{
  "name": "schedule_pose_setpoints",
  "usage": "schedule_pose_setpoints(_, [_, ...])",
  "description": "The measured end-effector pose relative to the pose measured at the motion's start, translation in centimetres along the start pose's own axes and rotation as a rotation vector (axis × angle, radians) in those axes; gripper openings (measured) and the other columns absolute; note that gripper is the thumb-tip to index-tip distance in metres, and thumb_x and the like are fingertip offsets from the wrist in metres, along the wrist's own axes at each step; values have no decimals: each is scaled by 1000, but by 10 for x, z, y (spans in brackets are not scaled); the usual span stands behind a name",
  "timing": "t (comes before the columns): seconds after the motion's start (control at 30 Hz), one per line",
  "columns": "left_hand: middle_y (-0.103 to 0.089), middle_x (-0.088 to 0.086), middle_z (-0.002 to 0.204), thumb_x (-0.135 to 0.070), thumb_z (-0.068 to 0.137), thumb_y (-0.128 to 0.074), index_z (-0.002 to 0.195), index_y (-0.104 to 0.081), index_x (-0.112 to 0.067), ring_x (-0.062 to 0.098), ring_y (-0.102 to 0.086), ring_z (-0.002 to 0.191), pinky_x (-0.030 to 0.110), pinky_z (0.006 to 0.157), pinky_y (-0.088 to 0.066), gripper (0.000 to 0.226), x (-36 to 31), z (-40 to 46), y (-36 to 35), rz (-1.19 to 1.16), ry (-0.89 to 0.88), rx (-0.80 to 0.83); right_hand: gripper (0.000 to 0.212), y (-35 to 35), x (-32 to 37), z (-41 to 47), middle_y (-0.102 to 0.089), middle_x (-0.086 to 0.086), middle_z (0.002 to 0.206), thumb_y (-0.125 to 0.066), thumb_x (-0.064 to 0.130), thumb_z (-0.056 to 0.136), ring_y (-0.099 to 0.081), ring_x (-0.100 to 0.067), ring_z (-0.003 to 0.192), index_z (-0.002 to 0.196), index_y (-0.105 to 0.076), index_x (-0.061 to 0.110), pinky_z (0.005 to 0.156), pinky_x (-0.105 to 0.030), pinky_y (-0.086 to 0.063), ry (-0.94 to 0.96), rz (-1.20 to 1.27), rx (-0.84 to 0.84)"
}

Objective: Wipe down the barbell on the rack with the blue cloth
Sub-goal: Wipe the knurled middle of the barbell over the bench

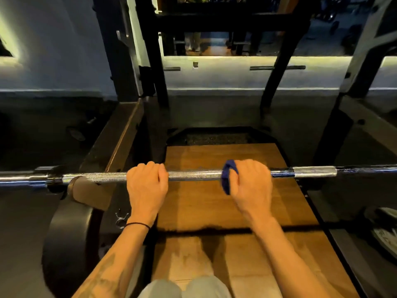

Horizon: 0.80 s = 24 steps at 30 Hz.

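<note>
Across the middle of the view: a steel barbell ran level from left to right, resting on a black rack, its knurled shaft shining.
Left hand: lay over the bar from above, fingers curled round the bare shaft, a thin black band on the wrist.
Right hand: gripped the bar to the right of the left hand, fingers closed round it with the blue cloth wrapped between palm and steel.
Cloth: bunched at the thumb side of the right hand, one fold hanging just below the bar.
Below the bar: a wooden platform and the person's pale trouser knees.
Left end: a black weight plate stood beside the platform.
</note>
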<state>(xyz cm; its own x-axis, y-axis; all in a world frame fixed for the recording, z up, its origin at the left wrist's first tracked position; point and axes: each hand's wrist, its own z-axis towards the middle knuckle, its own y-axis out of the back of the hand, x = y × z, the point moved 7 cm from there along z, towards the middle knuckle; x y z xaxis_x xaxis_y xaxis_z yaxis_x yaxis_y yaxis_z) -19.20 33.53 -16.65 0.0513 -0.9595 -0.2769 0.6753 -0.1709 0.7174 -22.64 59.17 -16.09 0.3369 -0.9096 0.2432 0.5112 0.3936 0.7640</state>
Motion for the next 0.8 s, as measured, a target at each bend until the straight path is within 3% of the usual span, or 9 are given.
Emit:
schedule_pose_setpoints(0.07, [-38, -2, 57, -22, 100, -44, 61, -41, -18, 14, -31, 59, 32, 67, -22, 39, -3, 2, 1, 16, 20, -62, 31, 9, -28, 0, -54, -1, 78, -39, 37, 97, -51, -23, 72, 84, -59, 17, 69, -32, -29, -87, -43, -10])
schedule_pose_setpoints(0.17, [-38, 0, 54, -19, 99, -47, 59, -39, -17, 15, -31, 58, 35, 66, -23, 40, -2, 0, -2, 43, 48, -74, 30, 2, -9, 4, -54, -1, 75, -40, 36, 95, -52, -23, 72, 77, -55, 18, 70, -36, -35, -207, -82, -20])
schedule_pose_setpoints(0.3, [-38, -1, 57, -26, 100, -38, 61, -40, -19, 17, -33, 59, 38, 64, -26, 40, -6, 1, -3, 82, 16, -1, 29, -32, 83, 1, -56, -2, 78, -40, 39, 93, -51, -22, 73, 81, -58, 19, 73, -40, -41, -137, -4, 27])
schedule_pose_setpoints(0.4, [-36, -2, 61, -28, 100, -33, 66, -38, -20, 18, -33, 59, 38, 61, -23, 36, -11, 1, -2, 155, -49, 76, 29, -40, 107, 3, -57, 0, 81, -39, 40, 94, -51, -21, 74, 86, -59, 20, 73, -37, -40, -22, 34, 81])
schedule_pose_setpoints(0.5, [-39, -2, 65, -30, 102, -31, 69, -42, -20, 19, -35, 61, 38, 63, -26, 36, -9, -3, 4, 137, -75, 103, 28, -27, 84, -1, -59, 1, 87, -41, 40, 95, -54, -22, 80, 96, -62, 21, 74, -37, -40, 165, 1, 142])
schedule_pose_setpoints(0.63, [-45, -4, 71, -31, 104, -29, 76, -47, -22, 20, -43, 68, 36, 71, -30, 35, -8, -5, 1, 78, -95, 148, 30, 2, -5, -5, -57, 0, 81, -38, 37, 96, -55, -23, 76, 87, -60, 18, 70, -35, -37, -56, -50, 59])
schedule_pose_setpoints(0.7, [-55, -3, 81, -30, 104, -31, 86, -57, -22, 21, -51, 80, 39, 80, -37, 32, -9, -9, 0, 73, -78, 138, 29, 13, -19, -12, -58, -1, 82, -39, 35, 95, -57, -24, 80, 86, -61, 17, 77, -37, -42, -207, -22, -3])
schedule_pose_setpoints(0.77, [-65, -1, 98, -32, 104, -33, 105, -66, -20, 22, -55, 98, 42, 94, -39, 36, -10, -11, -2, 75, -33, 137, 30, 5, 4, -10, -63, -2, 87, -40, 33, 94, -60, -26, 89, 89, -65, 18, 99, -47, -43, -317, -7, -34])
schedule_pose_setpoints(0.8, [-67, 0, 107, -35, 104, -33, 114, -68, -19, 23, -56, 108, 45, 101, -36, 40, -10, -13, -5, 81, -8, 154, 31, -5, 27, -9, -65, 0, 92, -39, 34, 94, -60, -24, 96, 93, -66, 19, 111, -52, -36, -308, -5, -14])
